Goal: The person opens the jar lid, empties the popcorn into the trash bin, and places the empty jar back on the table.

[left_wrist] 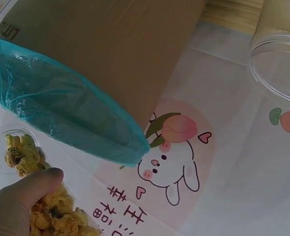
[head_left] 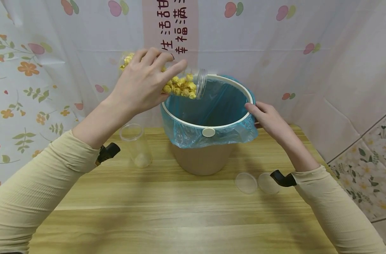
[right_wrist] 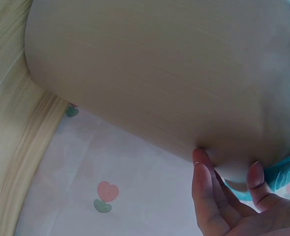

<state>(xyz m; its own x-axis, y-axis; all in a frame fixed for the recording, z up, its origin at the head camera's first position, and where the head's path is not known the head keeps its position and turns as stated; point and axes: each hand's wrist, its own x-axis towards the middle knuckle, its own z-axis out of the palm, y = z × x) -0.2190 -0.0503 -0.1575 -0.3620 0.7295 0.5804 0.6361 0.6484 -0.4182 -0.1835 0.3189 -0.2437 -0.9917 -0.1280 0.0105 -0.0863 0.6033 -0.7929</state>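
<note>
My left hand (head_left: pixel 145 80) grips a clear plastic jar (head_left: pixel 201 83) of yellow popcorn (head_left: pixel 182 85). The jar lies on its side, its uncapped mouth over the left part of a trash can's opening. Popcorn still sits inside the jar, and in the left wrist view the thumb (left_wrist: pixel 34 189) presses along its wall. A blue bag (head_left: pixel 186 135) lines the beige trash can (head_left: pixel 202 160) and folds over the outside, under a white rim ring (head_left: pixel 223 126). At the right side of the rim, my right hand (head_left: pixel 270 118) holds on, thumb on top and fingers against the outer wall.
Left of the trash can, a second clear jar (head_left: pixel 136 146) stands uncapped on the wooden table (head_left: pixel 186 211). Two clear round lids, a left lid (head_left: pixel 246 183) and a right lid (head_left: pixel 269 183), lie at the front right. A printed curtain (head_left: pixel 269 42) hangs close behind.
</note>
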